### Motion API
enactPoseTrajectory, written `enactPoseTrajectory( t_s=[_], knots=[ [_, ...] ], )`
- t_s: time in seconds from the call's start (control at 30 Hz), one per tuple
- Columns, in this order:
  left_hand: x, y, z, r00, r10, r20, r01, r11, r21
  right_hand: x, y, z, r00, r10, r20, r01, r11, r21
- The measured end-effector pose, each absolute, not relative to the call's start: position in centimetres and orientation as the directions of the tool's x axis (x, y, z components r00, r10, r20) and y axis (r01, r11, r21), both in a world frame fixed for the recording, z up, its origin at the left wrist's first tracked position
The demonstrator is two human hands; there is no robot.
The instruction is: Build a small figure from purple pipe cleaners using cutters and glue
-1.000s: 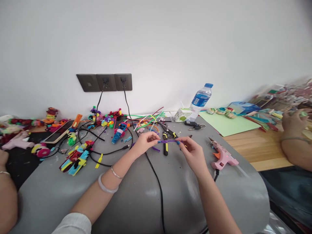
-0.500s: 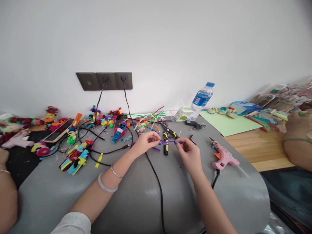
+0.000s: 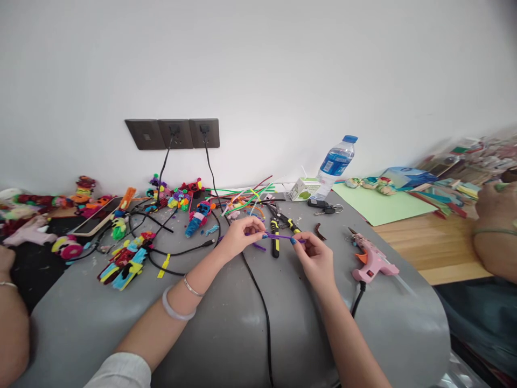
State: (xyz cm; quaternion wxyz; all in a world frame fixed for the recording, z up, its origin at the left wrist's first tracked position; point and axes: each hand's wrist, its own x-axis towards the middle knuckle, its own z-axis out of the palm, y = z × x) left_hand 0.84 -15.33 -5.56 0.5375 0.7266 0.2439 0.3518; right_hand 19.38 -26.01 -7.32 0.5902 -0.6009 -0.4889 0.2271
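Observation:
A purple pipe cleaner (image 3: 278, 236) stretches between my two hands above the grey table. My left hand (image 3: 244, 237) pinches its left part between thumb and fingers. At the other side, the thumb and forefinger of my right hand (image 3: 313, 253) grip it near its right end. The strand looks doubled between the hands. Directly behind and below it lie pliers (image 3: 275, 248) with yellow and black handles, their jaws partly hidden. Another short purple piece (image 3: 259, 247) shows just under my left hand.
Colourful pipe-cleaner figures (image 3: 127, 261) and black cables (image 3: 258, 291) cover the left side. Loose pipe cleaners (image 3: 250, 199) lie behind my hands. Rightward are a pink glue gun (image 3: 374, 265), keys (image 3: 333, 208), a drink carton (image 3: 304, 189) and a water bottle (image 3: 334, 164). Other people's arms (image 3: 495, 231) flank me.
The purple pipe cleaner's strands lie closer together and straighter between my hands. My right hand has shifted very slightly right and down; my left hand stays nearly still.

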Motion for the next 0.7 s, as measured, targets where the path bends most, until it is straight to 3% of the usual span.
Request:
enactPoseTrajectory(
  t_s=[0.53,0.7],
  knots=[
    [0.7,-15.5,-5.4,0.581,0.765,0.277,0.024,-0.356,0.934,19.5,-26.1,-8.8,0.338,0.892,0.300,0.300,0.200,-0.933],
    [0.7,-15.7,-5.2,0.611,0.737,0.289,0.081,-0.421,0.903,19.6,-26.0,-9.0,0.395,0.872,0.288,0.271,0.189,-0.944]
  ],
)
